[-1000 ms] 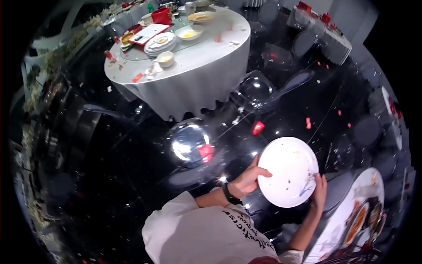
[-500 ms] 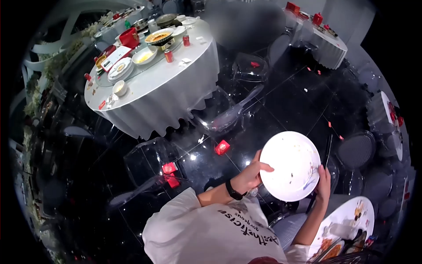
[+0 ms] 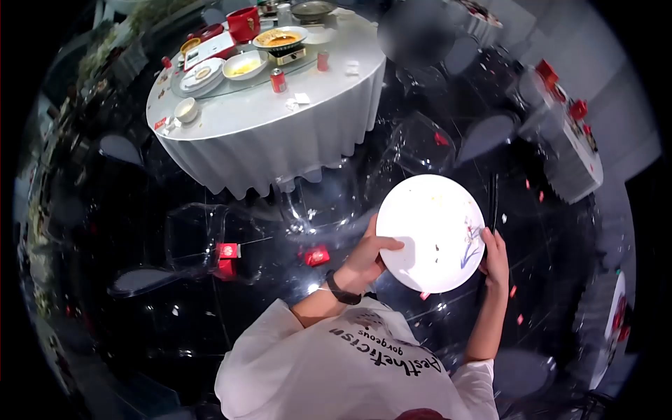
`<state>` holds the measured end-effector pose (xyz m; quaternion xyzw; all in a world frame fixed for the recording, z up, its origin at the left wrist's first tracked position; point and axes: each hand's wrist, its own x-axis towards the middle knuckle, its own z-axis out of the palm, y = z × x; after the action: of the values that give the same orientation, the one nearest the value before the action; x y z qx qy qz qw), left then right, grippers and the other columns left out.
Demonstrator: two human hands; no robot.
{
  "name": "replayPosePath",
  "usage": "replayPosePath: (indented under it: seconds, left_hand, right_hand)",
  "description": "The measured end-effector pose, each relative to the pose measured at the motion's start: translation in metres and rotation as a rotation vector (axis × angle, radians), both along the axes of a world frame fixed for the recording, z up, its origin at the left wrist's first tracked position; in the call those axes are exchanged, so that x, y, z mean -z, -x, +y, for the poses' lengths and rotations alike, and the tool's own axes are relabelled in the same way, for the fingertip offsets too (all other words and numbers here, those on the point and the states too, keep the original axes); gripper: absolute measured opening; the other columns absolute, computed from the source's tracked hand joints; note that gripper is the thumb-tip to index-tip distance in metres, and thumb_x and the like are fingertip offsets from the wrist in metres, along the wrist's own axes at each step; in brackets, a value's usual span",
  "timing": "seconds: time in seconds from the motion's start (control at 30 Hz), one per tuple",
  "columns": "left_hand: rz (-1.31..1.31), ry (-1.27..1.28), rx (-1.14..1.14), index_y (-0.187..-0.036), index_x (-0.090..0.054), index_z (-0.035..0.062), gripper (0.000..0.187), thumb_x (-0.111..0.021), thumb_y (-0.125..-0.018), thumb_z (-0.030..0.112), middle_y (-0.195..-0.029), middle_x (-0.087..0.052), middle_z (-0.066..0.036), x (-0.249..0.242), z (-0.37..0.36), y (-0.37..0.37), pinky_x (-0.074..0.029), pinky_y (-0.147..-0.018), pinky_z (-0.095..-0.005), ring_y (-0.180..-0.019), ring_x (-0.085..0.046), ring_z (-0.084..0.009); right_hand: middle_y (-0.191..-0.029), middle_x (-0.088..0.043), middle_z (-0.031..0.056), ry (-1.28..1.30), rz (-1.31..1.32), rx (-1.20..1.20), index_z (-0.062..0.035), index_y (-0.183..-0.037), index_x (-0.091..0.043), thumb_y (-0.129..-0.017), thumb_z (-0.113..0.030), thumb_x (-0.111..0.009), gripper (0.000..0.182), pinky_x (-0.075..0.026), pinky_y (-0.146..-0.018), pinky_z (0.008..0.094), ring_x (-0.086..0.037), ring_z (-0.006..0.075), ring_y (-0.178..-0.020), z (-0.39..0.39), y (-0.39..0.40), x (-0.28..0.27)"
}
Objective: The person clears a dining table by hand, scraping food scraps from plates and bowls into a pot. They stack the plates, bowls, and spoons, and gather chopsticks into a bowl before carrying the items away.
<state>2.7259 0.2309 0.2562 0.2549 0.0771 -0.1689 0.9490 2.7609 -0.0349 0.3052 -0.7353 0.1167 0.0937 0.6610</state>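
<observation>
A round white plate [image 3: 427, 224] with a blue-and-pink flower print and a few food scraps is in front of my body. My left hand [image 3: 367, 259] is closed on its left rim, thumb on top and fingers underneath. On the opposite rim, my right hand [image 3: 495, 257] grips the plate too. Dark, thin sticks that look like chopsticks [image 3: 494, 196] point up beside the right hand, apparently held by it against the plate; their lower part is hidden.
A round table [image 3: 329, 84] ahead bears bowls, stacked plates, a red pot [image 3: 243, 25] and a soda can [image 3: 278, 80]. Transparent chairs [image 3: 318, 203] stand before it. Red boxes [image 3: 316, 255] and scraps lie on the dark floor. Another table [image 3: 570, 150] is at the right.
The view has turned right and the large table is nearer. Both hands still hold the plate, now further left and higher in view. The lower-right table with leftovers has left the view.
</observation>
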Motion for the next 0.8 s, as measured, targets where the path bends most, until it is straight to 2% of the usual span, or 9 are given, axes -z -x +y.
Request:
replayPosePath:
  seconds: [0.13,0.23,0.3,0.33,0.43,0.5,0.6,0.67,0.8]
  left_hand:
    - [0.065,-0.003,-0.142,-0.135,-0.027,0.0104,0.079,-0.061,-0.065,-0.006,-0.124,-0.043,-0.013,0.005,-0.008,-0.096,-0.043,-0.097,-0.0410,-0.119,-0.044,-0.0280]
    - [0.129,0.008,-0.219,-0.136,-0.029,0.0088,0.078,-0.059,-0.066,-0.007,-0.125,-0.044,-0.013,-0.003,0.009,-0.150,-0.043,-0.098,-0.0418,-0.119,-0.046,-0.0285]
    - [0.053,0.038,-0.238,-0.135,-0.033,0.0070,0.073,-0.057,-0.068,-0.008,-0.126,-0.046,-0.015,0.018,0.024,-0.193,-0.043,-0.099,-0.0432,-0.117,-0.048,-0.0300]
    - [0.123,0.011,-0.371,-0.135,-0.034,0.0054,0.072,-0.055,-0.068,-0.010,-0.125,-0.047,-0.016,0.030,0.027,-0.212,-0.042,-0.100,-0.0441,-0.117,-0.049,-0.0319]
    - [0.085,-0.008,-0.471,-0.135,-0.033,0.0027,0.071,-0.054,-0.069,-0.012,-0.126,-0.047,-0.018,0.065,0.053,-0.267,-0.041,-0.101,-0.0450,-0.119,-0.048,-0.0331]
    - [0.021,0.058,-0.525,-0.134,-0.035,-0.0027,0.068,-0.057,-0.071,-0.009,-0.127,-0.048,-0.021,0.089,0.067,-0.295,-0.041,-0.101,-0.0455,-0.118,-0.050,-0.0349]
    - [0.139,0.057,-0.706,-0.130,-0.036,-0.0098,0.061,-0.057,-0.073,-0.006,-0.126,-0.049,-0.024,0.117,0.084,-0.316,-0.040,-0.102,-0.0474,-0.116,-0.051,-0.0370]
    - [0.188,0.054,-0.860,-0.127,-0.037,-0.0143,0.058,-0.057,-0.074,-0.004,-0.126,-0.049,-0.027,0.130,0.099,-0.327,-0.038,-0.103,-0.0488,-0.115,-0.051,-0.0383]
    - [0.158,0.055,-1.206,-0.130,-0.039,-0.0084,0.058,-0.055,-0.074,-0.004,-0.128,-0.049,-0.023,0.144,0.155,-0.351,-0.037,-0.104,-0.0489,-0.119,-0.048,-0.0376]
  right_hand:
    - [-0.055,-0.047,-0.0047,0.037,0.049,-0.151,-0.0059,-0.091,-0.056,-0.094,-0.031,-0.053,0.025,-0.018,-0.032,0.0182,-0.030,0.0014,-0.034,0.006,-0.131,-0.013]
    - [-0.054,-0.045,-0.0044,-0.122,0.110,-0.353,-0.0040,-0.096,-0.056,-0.094,-0.029,-0.052,0.026,-0.019,-0.031,0.0181,-0.029,0.0019,-0.035,0.011,-0.220,0.009]
    - [-0.063,-0.052,-0.0018,-0.176,0.176,-0.419,-0.0030,-0.101,-0.057,-0.094,-0.029,-0.053,0.027,-0.018,-0.031,0.0180,-0.028,0.0021,-0.035,0.025,-0.279,0.023]
    - [-0.071,-0.055,-0.0001,-0.184,0.203,-0.444,-0.0027,-0.104,-0.057,-0.094,-0.028,-0.053,0.027,-0.018,-0.031,0.0179,-0.028,0.0022,-0.035,0.037,-0.307,0.033]
    - [-0.088,-0.061,0.0044,-0.214,0.300,-0.564,-0.0012,-0.112,-0.056,-0.095,-0.027,-0.051,0.031,-0.018,-0.031,0.0177,-0.027,0.0025,-0.036,0.069,-0.394,0.066]
    - [-0.094,-0.064,0.0076,-0.232,0.336,-0.670,0.0018,-0.116,-0.054,-0.096,-0.027,-0.048,0.035,-0.018,-0.032,0.0173,-0.027,0.0020,-0.037,0.092,-0.450,0.086]
    - [-0.105,-0.065,0.0137,-0.248,0.360,-0.918,0.0031,-0.116,-0.052,-0.097,-0.028,-0.044,0.037,-0.019,-0.031,0.0172,-0.026,0.0016,-0.037,0.129,-0.515,0.098]
    - [-0.103,-0.066,0.0142,-0.261,0.409,-0.995,0.0024,-0.114,-0.052,-0.097,-0.027,-0.043,0.035,-0.019,-0.031,0.0171,-0.025,0.0020,-0.036,0.153,-0.548,0.099]
    - [-0.099,-0.066,0.0148,-0.290,0.436,-1.092,0.0000,-0.109,-0.053,-0.096,-0.026,-0.044,0.030,-0.019,-0.031,0.0182,-0.026,0.0034,-0.036,0.207,-0.597,0.106]
